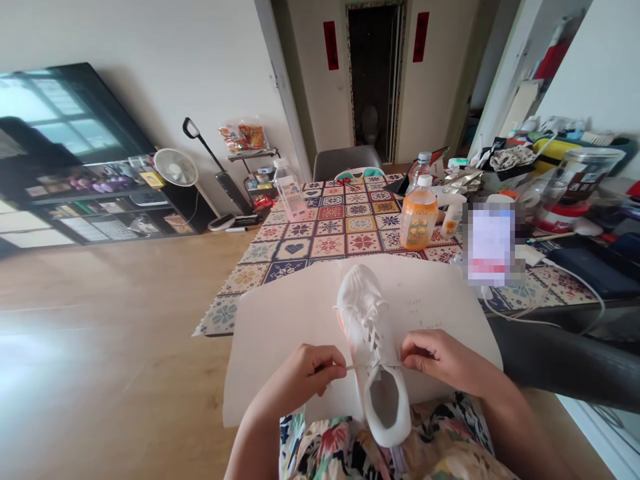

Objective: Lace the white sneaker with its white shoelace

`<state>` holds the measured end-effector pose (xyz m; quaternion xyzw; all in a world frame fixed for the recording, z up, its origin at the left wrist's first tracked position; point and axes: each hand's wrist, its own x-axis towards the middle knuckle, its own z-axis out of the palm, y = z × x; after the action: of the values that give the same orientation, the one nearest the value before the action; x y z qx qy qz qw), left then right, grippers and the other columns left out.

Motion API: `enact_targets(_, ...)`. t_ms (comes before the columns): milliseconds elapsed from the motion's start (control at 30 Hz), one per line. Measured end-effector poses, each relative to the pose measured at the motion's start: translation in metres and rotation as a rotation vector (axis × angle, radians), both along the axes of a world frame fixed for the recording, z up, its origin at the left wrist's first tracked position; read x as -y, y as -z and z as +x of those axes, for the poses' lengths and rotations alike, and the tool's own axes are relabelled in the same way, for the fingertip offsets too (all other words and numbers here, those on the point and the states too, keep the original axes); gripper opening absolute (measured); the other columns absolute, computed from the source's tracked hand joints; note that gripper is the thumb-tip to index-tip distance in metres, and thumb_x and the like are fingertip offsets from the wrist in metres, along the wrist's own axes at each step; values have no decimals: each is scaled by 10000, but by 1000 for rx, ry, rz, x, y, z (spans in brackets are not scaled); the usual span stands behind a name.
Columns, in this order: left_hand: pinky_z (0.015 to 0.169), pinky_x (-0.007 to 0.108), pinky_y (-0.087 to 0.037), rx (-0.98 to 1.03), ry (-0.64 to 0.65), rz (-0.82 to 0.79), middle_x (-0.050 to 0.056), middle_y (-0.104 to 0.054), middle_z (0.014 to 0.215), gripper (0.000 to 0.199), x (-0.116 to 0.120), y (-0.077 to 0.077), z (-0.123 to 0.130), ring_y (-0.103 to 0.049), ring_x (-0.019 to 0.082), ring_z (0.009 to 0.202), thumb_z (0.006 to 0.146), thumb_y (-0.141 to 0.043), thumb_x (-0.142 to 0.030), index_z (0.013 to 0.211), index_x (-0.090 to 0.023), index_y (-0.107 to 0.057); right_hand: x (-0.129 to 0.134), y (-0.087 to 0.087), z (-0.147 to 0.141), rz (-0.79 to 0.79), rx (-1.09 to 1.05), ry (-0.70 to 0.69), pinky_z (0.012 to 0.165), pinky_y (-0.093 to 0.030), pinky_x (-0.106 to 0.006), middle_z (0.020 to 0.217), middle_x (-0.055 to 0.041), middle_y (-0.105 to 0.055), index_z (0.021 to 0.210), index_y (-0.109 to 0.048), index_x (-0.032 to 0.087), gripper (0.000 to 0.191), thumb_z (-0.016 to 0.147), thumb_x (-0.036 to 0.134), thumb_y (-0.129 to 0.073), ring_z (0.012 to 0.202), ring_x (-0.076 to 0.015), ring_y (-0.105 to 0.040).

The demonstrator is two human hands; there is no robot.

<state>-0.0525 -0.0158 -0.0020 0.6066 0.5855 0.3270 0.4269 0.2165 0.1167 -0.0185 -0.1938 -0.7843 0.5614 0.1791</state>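
Observation:
A white sneaker (367, 327) lies in front of me on a large white sheet (280, 320), its toe pointing away and its opening toward my lap. White laces run through the eyelets, with loose lace bunched near the toe. On the left of the shoe, my left hand (320, 373) pinches a shoelace (357, 366) stretched out sideways. My right hand (433, 357) is closed at the shoe's right side, gripping the lace there. The lace looks drawn straight across the shoe's tongue between both hands.
Beyond the sheet, a patterned tablecloth (345, 223) carries an orange-drink bottle (419, 217), a clear bottle (290, 197) and a blurred-out phone (490, 247) with a white cable. Clutter crowds the table's right side. A fan (176, 167) stands at the left.

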Motion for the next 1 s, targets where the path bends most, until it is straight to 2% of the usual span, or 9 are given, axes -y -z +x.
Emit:
enact_targets(200,746,310,-511,234,133,241,102,-680,854,361,1,-2,-5,-643,221,777,857,-723,-514,690,-200,-785,-9,-6,6,-55,-154,-164,688,-457,-293,764,5,-622,762,-718,211,302,886,485,-725,705,-179,-572)
enact_targets(333,974,448,-470,399,92,404,135,-722,986,327,0,-4,9,-676,296,987,840,-751,-511,690,-223,-794,-2,-5,-2,-134,-298,-209,798,-497,-366,915,-36,-679,711,-701,219,391,844,585,-734,851,-225,-646)
enact_targets(433,1065,490,-402,453,88,466,101,-770,898,268,-4,-3,24,-704,280,947,869,-740,-470,730,-250,-806,10,3,-15,-305,-484,-131,919,-488,-439,901,-43,-740,725,-717,240,335,844,549,-766,967,-263,-688)
enact_targets(500,1039,468,-423,455,91,505,77,-777,822,248,-7,-1,33,-714,246,844,899,-715,-441,763,-259,-813,18,7,-24,-378,-570,-57,924,-494,-429,802,-16,-747,776,-745,261,266,859,512,-776,882,-235,-709)
enact_targets(600,833,373,-518,428,20,545,76,-749,761,254,-11,2,44,-681,215,738,913,-702,-426,782,-244,-821,28,9,-34,-354,-574,25,749,-525,-308,757,17,-696,861,-779,281,182,898,459,-758,715,-165,-673)
enact_targets(667,714,319,-526,401,-29,522,85,-731,765,252,-13,4,49,-669,207,716,919,-701,-404,787,-232,-828,33,7,-37,-322,-557,72,655,-508,-255,789,13,-656,885,-798,275,116,919,377,-754,678,-140,-645)
enact_targets(767,655,273,-521,376,-72,487,79,-723,771,231,-15,6,55,-666,180,685,905,-730,-371,762,-219,-829,38,5,-39,-120,-516,171,668,-515,-245,837,-8,-637,906,-809,266,111,950,305,-715,719,-147,-638)
enact_targets(867,615,231,-495,435,-184,465,30,-706,690,185,-17,10,60,-630,147,629,777,-856,-393,789,-217,-802,41,8,-38,69,-475,257,672,-519,-235,820,-8,-665,924,-764,265,89,963,293,-688,732,-157,-640)
enact_targets(1000,596,224,-477,446,-270,465,22,-706,710,325,-20,13,63,-596,133,608,689,-903,-459,856,-204,-788,42,8,-35,63,-451,212,687,-518,-218,847,0,-689,914,-699,258,47,957,244,-685,742,-146,-646)
